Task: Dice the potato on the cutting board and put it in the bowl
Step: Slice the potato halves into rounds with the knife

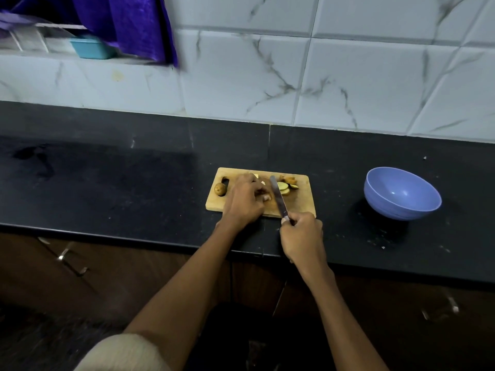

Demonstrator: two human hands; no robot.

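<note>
wooden cutting board (300, 199) on matt black stone counter (107, 183) — glossy plastic bowl (401, 194), metal knife (278, 196).

The left hand (245, 200) covers whatever piece it presses on the cutting board (302, 200). The knife (278, 196) handle is buried in the right hand (301, 236). The purple cloth (128, 22) runs past the top edge.
</note>
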